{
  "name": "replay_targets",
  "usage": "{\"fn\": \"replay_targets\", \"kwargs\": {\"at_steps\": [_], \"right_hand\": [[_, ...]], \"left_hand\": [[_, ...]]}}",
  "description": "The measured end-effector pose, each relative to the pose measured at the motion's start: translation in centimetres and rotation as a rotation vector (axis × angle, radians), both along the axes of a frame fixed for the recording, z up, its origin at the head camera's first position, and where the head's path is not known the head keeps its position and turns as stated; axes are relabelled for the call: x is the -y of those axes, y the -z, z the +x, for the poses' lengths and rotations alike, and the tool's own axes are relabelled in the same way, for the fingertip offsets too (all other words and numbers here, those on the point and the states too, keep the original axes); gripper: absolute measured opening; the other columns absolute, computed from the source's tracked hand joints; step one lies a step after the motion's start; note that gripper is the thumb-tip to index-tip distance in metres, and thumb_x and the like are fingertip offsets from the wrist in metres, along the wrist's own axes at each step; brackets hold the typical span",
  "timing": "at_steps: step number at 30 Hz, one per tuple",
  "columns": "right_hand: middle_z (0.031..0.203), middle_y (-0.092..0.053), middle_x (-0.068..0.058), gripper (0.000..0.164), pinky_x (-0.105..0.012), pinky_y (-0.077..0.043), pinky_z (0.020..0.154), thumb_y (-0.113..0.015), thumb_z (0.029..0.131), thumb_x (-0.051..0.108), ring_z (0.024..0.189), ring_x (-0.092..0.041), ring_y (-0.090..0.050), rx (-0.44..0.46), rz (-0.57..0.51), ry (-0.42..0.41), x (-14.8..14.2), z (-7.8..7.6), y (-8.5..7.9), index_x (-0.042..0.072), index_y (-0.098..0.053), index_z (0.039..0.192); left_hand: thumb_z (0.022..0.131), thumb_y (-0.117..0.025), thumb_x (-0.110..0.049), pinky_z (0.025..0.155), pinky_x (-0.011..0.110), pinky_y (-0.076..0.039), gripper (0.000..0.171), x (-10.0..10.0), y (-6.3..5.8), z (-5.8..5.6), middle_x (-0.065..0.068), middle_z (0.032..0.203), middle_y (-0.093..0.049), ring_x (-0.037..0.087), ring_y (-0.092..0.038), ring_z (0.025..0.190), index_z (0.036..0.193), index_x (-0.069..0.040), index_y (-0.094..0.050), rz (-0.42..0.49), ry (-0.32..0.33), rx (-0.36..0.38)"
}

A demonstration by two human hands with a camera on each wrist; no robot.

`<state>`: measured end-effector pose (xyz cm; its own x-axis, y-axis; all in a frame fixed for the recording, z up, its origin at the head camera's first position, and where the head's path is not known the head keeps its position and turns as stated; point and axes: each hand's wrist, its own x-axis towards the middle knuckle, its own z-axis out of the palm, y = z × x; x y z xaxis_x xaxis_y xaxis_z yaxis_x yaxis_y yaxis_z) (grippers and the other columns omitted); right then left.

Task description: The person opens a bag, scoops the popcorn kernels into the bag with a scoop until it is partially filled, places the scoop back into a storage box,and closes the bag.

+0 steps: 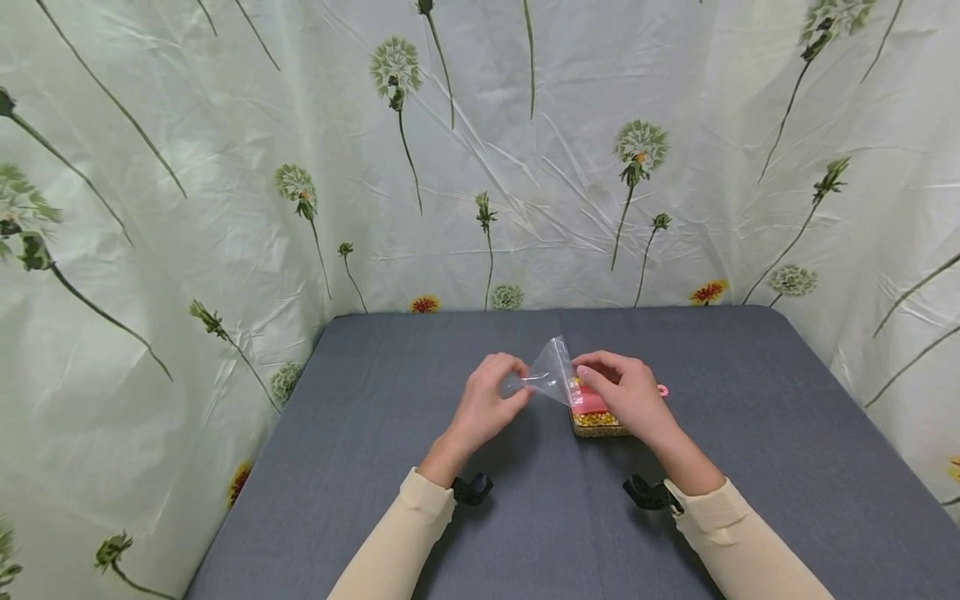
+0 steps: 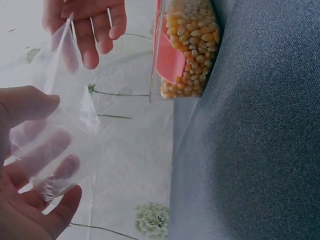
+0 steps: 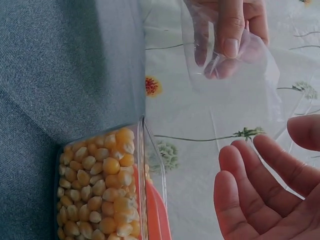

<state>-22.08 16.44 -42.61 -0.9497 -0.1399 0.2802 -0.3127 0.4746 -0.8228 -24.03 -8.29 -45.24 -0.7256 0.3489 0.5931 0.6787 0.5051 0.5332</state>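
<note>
My left hand pinches a clear plastic bag between thumb and fingers. In the right wrist view the left thumb lies over the bag, fingers behind it. My right hand is at the bag's wider end, fingers loosely bent and thumb apart from them; whether it touches the film is hard to tell. Below the right hand stands a clear box of corn kernels. A pink scoop lies on the kernels, partly hidden by the right hand; its handle end sticks out at the right.
The box stands on a table with a dark grey-blue cloth. Behind and beside the table hangs a pale curtain printed with dandelions. Black wrist straps sit at both cuffs.
</note>
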Motion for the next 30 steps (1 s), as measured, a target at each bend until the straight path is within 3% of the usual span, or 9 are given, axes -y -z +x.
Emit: {"fn": "replay_targets", "kwargs": {"at_steps": [4, 10, 20, 30], "right_hand": [[0.101, -0.072, -0.004, 0.025, -0.028, -0.052, 0.073, -0.069, 0.098, 0.033, 0.088, -0.022, -0.063, 0.047, -0.062, -0.023, -0.15, -0.06, -0.07, 0.013, -0.075, 0.112], [0.095, -0.071, -0.011, 0.025, -0.031, -0.055, 0.069, -0.068, 0.099, 0.026, 0.085, -0.033, -0.064, 0.099, -0.163, -0.056, -0.12, 0.16, -0.57, 0.007, -0.074, 0.112], [0.089, -0.067, -0.014, 0.025, -0.03, -0.056, 0.068, -0.071, 0.097, 0.028, 0.077, -0.025, -0.062, 0.138, -0.22, -0.101, -0.19, 0.2, -0.9, 0.004, -0.074, 0.105], [0.085, -0.068, -0.013, 0.024, -0.034, -0.057, 0.064, -0.074, 0.094, 0.026, 0.071, -0.02, -0.062, 0.188, -0.279, -0.11, -0.2, 0.33, -0.87, 0.004, -0.074, 0.101]], "left_hand": [[0.087, -0.079, -0.011, 0.087, 0.036, -0.049, 0.018, -0.09, -0.12, 0.06, -0.007, 0.098, -0.063, 0.012, -0.056, 0.098, 0.097, -0.016, -0.064, 0.036, 0.026, -0.025], [0.087, -0.078, -0.011, 0.088, 0.036, -0.049, 0.019, -0.27, -0.1, 0.02, -0.004, 0.099, -0.065, 0.013, -0.057, 0.099, 0.098, -0.015, -0.064, 0.054, 0.051, -0.058], [0.087, -0.078, -0.01, 0.088, 0.035, -0.049, 0.018, -0.57, -0.5, 0.34, -0.005, 0.102, -0.065, 0.014, -0.058, 0.101, 0.099, -0.014, -0.065, 0.083, 0.08, -0.085], [0.085, -0.082, -0.011, 0.091, 0.038, -0.048, 0.029, -0.57, -0.36, 0.37, -0.005, 0.109, -0.064, 0.014, -0.056, 0.107, 0.109, -0.011, -0.066, 0.037, 0.08, -0.032]]}}
